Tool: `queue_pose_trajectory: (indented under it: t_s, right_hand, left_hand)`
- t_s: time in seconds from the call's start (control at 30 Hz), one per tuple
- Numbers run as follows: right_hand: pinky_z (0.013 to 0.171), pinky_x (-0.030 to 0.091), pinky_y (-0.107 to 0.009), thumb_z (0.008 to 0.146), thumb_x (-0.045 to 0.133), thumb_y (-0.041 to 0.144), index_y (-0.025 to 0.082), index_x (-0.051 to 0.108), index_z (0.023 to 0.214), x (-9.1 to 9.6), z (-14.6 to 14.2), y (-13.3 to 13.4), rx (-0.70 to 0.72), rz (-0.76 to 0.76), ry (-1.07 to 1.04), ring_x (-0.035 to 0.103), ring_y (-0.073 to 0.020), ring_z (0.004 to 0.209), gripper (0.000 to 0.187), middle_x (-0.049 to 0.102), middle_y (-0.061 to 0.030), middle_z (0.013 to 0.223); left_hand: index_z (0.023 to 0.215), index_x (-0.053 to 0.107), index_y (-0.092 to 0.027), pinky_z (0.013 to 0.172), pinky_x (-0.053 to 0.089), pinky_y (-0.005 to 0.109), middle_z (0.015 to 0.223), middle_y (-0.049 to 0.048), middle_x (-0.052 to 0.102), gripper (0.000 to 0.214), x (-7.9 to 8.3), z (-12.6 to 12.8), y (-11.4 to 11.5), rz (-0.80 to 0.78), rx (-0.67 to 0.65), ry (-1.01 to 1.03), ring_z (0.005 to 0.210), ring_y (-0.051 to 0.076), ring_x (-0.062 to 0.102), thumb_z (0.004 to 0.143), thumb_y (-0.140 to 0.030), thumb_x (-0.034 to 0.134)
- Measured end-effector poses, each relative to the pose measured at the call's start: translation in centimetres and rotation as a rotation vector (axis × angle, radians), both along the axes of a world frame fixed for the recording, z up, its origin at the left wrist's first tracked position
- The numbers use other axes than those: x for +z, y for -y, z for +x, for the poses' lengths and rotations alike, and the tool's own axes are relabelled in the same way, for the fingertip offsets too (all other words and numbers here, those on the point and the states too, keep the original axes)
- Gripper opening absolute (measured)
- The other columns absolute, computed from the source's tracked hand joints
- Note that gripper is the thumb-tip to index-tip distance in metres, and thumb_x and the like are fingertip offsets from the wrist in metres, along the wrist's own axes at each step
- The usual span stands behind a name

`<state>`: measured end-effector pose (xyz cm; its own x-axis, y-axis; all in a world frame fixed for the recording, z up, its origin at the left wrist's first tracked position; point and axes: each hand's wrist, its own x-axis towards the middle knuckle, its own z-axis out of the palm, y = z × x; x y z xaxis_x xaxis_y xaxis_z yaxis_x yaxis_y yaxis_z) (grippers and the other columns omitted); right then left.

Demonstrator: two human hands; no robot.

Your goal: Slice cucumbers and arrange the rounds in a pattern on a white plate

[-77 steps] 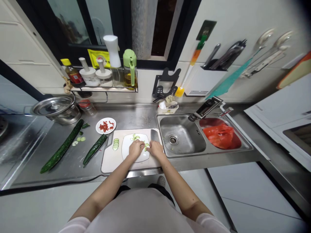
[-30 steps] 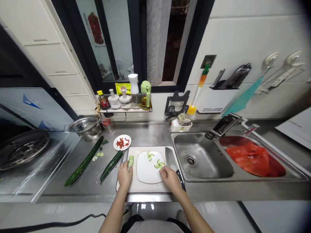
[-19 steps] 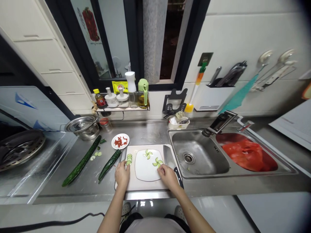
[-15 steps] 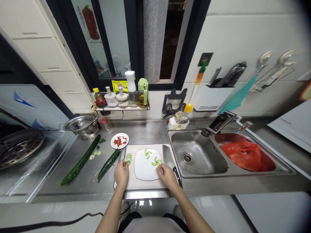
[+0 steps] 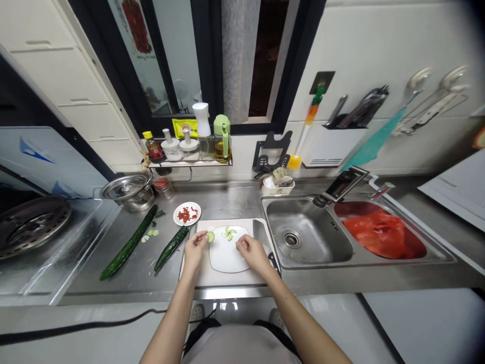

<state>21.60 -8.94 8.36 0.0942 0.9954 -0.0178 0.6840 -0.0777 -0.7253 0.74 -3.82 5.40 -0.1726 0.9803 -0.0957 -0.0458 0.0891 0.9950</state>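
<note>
The left hand point(image 5: 195, 248) pinches a thin round cucumber slice point(image 5: 210, 236) over the edge of the glossy white square plate point(image 5: 226, 257), which holds a few green slices point(image 5: 228, 232). The right hand point(image 5: 250, 251) rests curled on the plate; its grip is unclear.

Bright, even overhead light; glare on steel table point(image 5: 235, 199) and sink point(image 5: 314, 253). Wide-angle bending at edges, corners darkened; centre sharp.

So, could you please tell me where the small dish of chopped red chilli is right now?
In the head view, the small dish of chopped red chilli sits on the steel counter, just beyond the cutting board's far-left corner, right of the long cucumber.
</note>
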Motion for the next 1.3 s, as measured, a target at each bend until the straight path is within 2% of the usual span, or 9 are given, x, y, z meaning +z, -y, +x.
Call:
queue_pose_trajectory:
  t_s: [0.33, 0.47, 0.57, 0.67, 0.8, 0.9, 1.03, 1.17, 1.3]
  right_hand:
    - [0.071, 0.044, -0.023, 0.086, 0.052, 0.036, 0.020, 0.064, 0.098, 2.6, -1.7, -3.1, 0.137, 0.149, -0.277, 0.057, -0.0123, 0.076, 0.023, 0.066, 0.0001, 0.084]
    - [0.067, 0.043, -0.023, 0.083, 0.053, 0.034, 0.018, 0.062, 0.086, 2.9, -1.9, -3.4, 0.201, 0.137, -0.392, 0.056, -0.0119, 0.072, 0.019, 0.065, 0.0001, 0.078]
    - [0.067, 0.043, -0.023, 0.082, 0.054, 0.034, 0.017, 0.061, 0.081, 3.0, -2.1, -3.3, 0.171, 0.138, -0.449, 0.056, -0.0117, 0.071, 0.018, 0.065, -0.0001, 0.076]
    - [0.069, 0.044, -0.024, 0.082, 0.054, 0.035, 0.017, 0.062, 0.083, 3.2, -2.2, -3.0, 0.072, 0.182, -0.464, 0.057, -0.0126, 0.075, 0.019, 0.066, -0.0016, 0.080]
    - [0.068, 0.044, -0.024, 0.084, 0.055, 0.037, 0.018, 0.065, 0.085, 3.4, -2.2, -2.7, 0.035, 0.255, -0.467, 0.058, -0.0144, 0.080, 0.021, 0.067, -0.0033, 0.085]
    - [0.067, 0.044, -0.025, 0.084, 0.057, 0.036, 0.020, 0.066, 0.083, 3.4, -2.1, -2.7, 0.068, 0.325, -0.471, 0.058, -0.0153, 0.082, 0.017, 0.066, -0.0029, 0.085]
    - [0.069, 0.043, -0.027, 0.085, 0.058, 0.034, 0.022, 0.066, 0.082, 3.4, -1.9, -2.6, 0.098, 0.398, -0.453, 0.057, -0.0162, 0.084, 0.015, 0.064, -0.0027, 0.084]
    - [0.069, 0.042, -0.028, 0.086, 0.058, 0.032, 0.022, 0.065, 0.083, 3.5, -1.7, -2.4, 0.132, 0.441, -0.382, 0.056, -0.0170, 0.084, 0.013, 0.063, -0.0031, 0.083]
    - [0.079, 0.042, -0.032, 0.086, 0.060, 0.030, 0.022, 0.064, 0.086, 4.0, -1.3, -1.9, 0.188, 0.501, -0.237, 0.055, -0.0178, 0.089, 0.009, 0.063, -0.0027, 0.086]
  left_hand:
    - [0.095, 0.069, -0.013, 0.073, 0.048, 0.027, 0.083, 0.0062, 0.070, 0.043, 4.3, 2.6, 0.0, 0.046, -0.249, 0.022, 0.074, 0.014, 0.061, 0.065, -0.043, 0.075]
    - [0.099, 0.066, -0.013, 0.069, 0.046, 0.025, 0.073, 0.0020, 0.064, 0.047, 4.9, 2.9, 0.1, 0.073, -0.358, -0.012, 0.067, 0.012, 0.057, 0.065, -0.045, 0.075]
    - [0.102, 0.064, -0.014, 0.067, 0.044, 0.024, 0.074, 0.0016, 0.063, 0.052, 5.1, 3.1, 0.3, 0.061, -0.309, -0.002, 0.068, 0.011, 0.056, 0.066, -0.050, 0.073]
    - [0.103, 0.062, -0.014, 0.055, 0.037, 0.019, 0.072, 0.0011, 0.063, 0.054, 5.3, 3.2, 0.7, -0.058, -0.233, 0.035, 0.061, 0.008, 0.052, 0.070, -0.057, 0.067]
    - [0.107, 0.057, -0.016, 0.043, 0.023, 0.014, 0.070, 0.0012, 0.064, 0.056, 6.0, 3.5, 1.5, -0.336, -0.373, 0.236, 0.050, 0.005, 0.047, 0.075, -0.062, 0.061]
    - [0.107, 0.055, -0.018, 0.043, 0.028, 0.013, 0.073, 0.0019, 0.065, 0.050, 6.6, 3.8, 1.6, -0.460, -0.458, 0.424, 0.052, 0.006, 0.052, 0.077, -0.056, 0.064]
    - [0.102, 0.058, -0.017, 0.042, 0.033, 0.013, 0.072, 0.0005, 0.063, 0.035, 7.1, 4.0, 1.4, -0.557, -0.466, 0.623, 0.052, 0.006, 0.054, 0.079, -0.042, 0.068]
    - [0.111, 0.059, -0.020, 0.043, 0.035, 0.013, 0.075, -0.0010, 0.062, 0.037, 7.4, 3.9, 1.1, -0.536, -0.433, 0.700, 0.055, 0.006, 0.056, 0.077, -0.028, 0.071]
    - [0.115, 0.058, -0.021, 0.046, 0.037, 0.013, 0.074, -0.0025, 0.060, 0.049, 7.7, 3.8, 1.0, -0.470, -0.396, 0.654, 0.055, 0.004, 0.054, 0.069, -0.023, 0.077]
